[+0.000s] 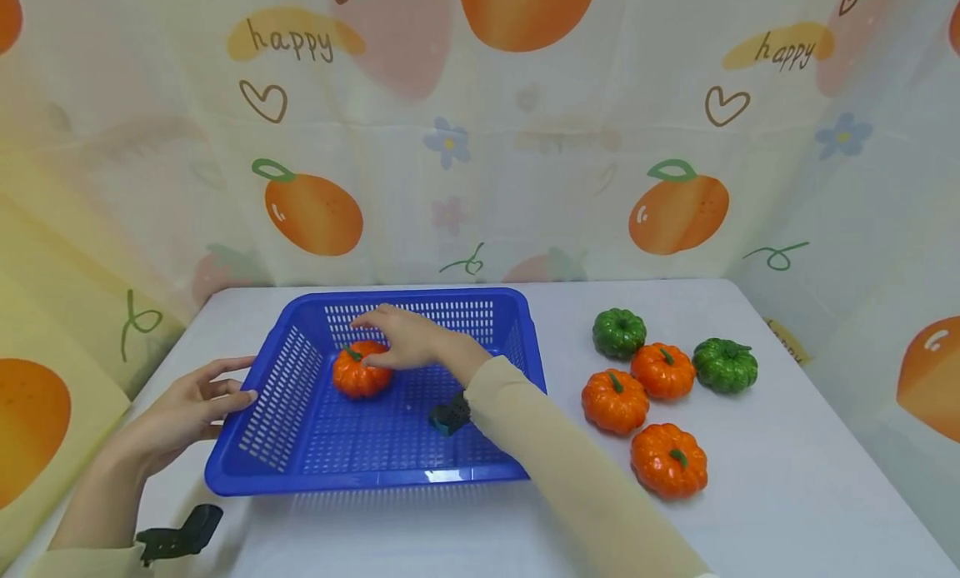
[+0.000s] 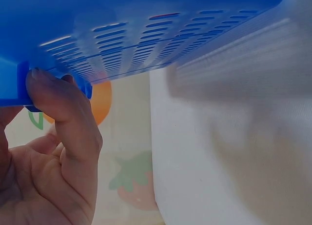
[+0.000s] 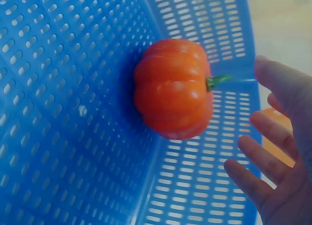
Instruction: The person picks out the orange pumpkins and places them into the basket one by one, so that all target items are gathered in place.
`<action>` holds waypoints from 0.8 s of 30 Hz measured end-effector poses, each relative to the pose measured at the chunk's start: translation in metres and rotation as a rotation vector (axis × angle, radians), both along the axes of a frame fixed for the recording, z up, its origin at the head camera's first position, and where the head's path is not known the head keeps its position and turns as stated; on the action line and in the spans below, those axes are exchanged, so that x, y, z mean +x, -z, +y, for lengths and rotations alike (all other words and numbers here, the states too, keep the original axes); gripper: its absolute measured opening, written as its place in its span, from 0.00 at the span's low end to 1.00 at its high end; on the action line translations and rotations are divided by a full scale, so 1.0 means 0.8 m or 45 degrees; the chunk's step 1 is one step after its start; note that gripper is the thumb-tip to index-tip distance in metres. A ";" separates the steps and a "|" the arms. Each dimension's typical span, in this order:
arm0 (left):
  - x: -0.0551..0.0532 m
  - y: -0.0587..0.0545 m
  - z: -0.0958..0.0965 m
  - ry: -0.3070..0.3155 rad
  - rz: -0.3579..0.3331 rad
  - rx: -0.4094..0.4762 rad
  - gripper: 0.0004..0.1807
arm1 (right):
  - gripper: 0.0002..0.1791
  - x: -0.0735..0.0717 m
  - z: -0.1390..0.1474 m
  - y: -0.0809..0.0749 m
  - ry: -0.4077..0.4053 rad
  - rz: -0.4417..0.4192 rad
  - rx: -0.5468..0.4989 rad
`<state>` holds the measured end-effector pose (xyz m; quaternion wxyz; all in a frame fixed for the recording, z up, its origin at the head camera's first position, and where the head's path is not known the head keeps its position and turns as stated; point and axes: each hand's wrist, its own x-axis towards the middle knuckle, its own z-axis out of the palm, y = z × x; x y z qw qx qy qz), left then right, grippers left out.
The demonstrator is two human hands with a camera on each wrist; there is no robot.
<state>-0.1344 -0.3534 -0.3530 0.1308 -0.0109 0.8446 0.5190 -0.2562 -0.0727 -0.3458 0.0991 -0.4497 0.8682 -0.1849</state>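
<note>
An orange toy pumpkin (image 1: pixel 358 380) with a green stem sits inside a blue plastic basket (image 1: pixel 360 481), toward its far left corner. My right hand (image 1: pixel 411 340) hovers over it with fingers spread and nothing held. In the right wrist view a gap shows between that hand (image 3: pixel 280 161) and the pumpkin (image 3: pixel 173 91). At the basket's left side my left hand (image 1: pixel 183 407) grips the rim between thumb and fingers. The left wrist view shows the slotted basket wall (image 2: pixel 195 8) slanting above the white table, with curled digits of the left hand (image 2: pixel 73 142) at the rim.
Right of the basket, on the white table (image 1: pixel 810 478), lie orange pumpkins (image 1: pixel 615 401), (image 1: pixel 663 371), (image 1: pixel 669 461) and green pumpkins (image 1: pixel 619 334), (image 1: pixel 725 366). A fruit-printed curtain (image 1: pixel 525 186) hangs behind the table and along both sides.
</note>
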 end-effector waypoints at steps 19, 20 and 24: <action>-0.002 -0.001 0.000 0.010 -0.015 -0.033 0.38 | 0.22 0.021 0.030 -0.048 -0.077 0.118 -0.132; -0.002 -0.001 0.001 0.010 -0.015 -0.032 0.38 | 0.22 0.023 0.032 -0.051 -0.079 0.125 -0.138; -0.002 0.000 0.001 0.011 -0.019 -0.026 0.38 | 0.22 0.027 0.040 -0.059 -0.086 0.144 -0.150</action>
